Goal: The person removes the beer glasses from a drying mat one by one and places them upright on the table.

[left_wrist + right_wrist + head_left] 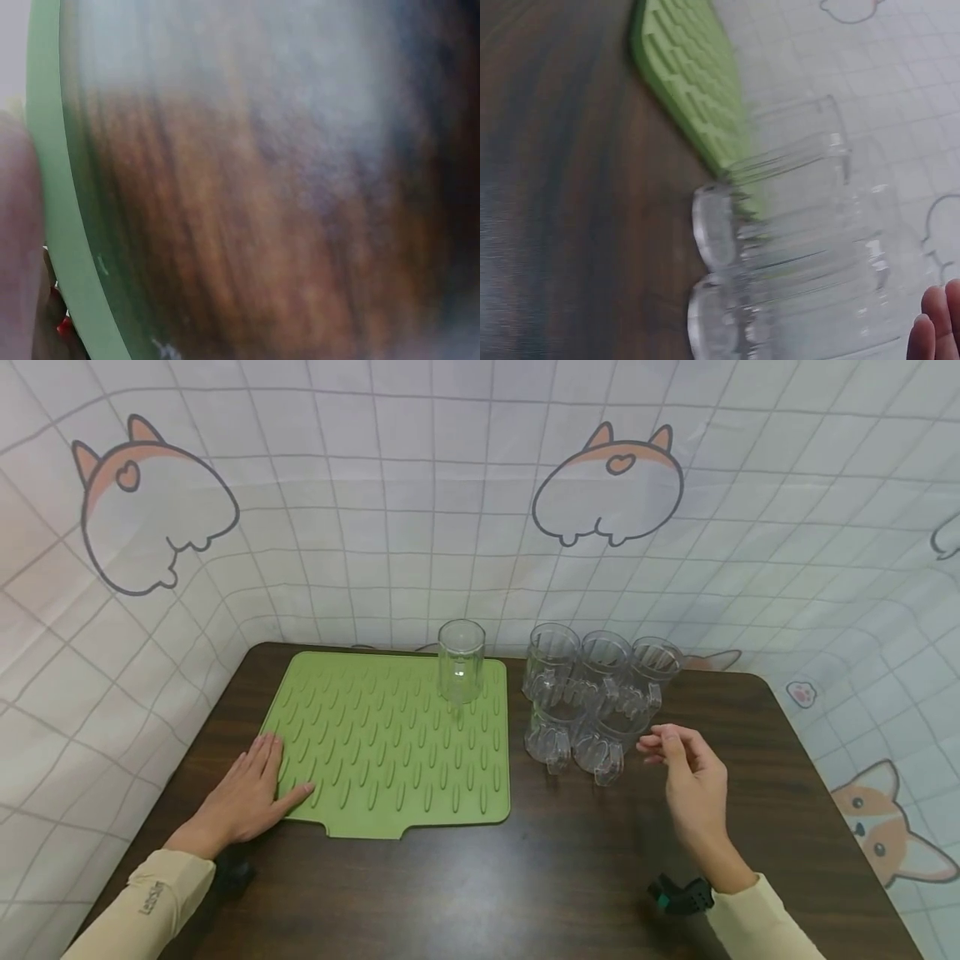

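My left hand [243, 789] lies flat with spread fingers on the left edge of a green ribbed drying mat [390, 752]. One clear glass mug [461, 664] stands at the mat's back right corner. To the right of the mat several clear glass mugs [555, 656] stand close together in two rows on the table. My right hand [693, 785] hovers beside the nearest right mug [600, 752], fingers loosely bent and holding nothing. In the right wrist view its fingertips [937, 322] appear at the lower right, apart from the glass mugs [802, 255].
A dark brown wooden table [540, 893] carries everything. White grid-patterned cloth [420, 485] with cartoon corgis hangs behind and at both sides. A dark wrist strap [682, 893] shows at my right wrist. The left wrist view is mostly blurred wood grain.
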Motion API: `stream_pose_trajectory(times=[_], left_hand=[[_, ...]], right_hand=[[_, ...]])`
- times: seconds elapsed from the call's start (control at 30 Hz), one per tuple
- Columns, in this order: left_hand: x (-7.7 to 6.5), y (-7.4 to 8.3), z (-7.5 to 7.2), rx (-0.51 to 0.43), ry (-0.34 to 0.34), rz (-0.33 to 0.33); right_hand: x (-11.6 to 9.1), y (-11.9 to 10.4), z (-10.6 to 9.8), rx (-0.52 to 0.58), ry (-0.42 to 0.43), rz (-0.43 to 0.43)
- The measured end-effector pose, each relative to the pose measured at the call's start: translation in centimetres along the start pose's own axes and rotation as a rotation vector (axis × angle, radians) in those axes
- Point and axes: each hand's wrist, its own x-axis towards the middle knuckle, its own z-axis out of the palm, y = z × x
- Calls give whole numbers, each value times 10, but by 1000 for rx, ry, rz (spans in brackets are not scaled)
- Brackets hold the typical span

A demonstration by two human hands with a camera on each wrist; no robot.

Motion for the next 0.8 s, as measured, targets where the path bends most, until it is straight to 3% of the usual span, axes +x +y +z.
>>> stream_pose_trajectory(times=[0.33, 0.8], left_hand=[[-2, 0, 0, -3, 11, 3], [-1, -3, 3, -6, 10, 0]], right_hand=[[11, -28, 13, 140, -64, -153], [6, -44, 72, 171, -158, -126]])
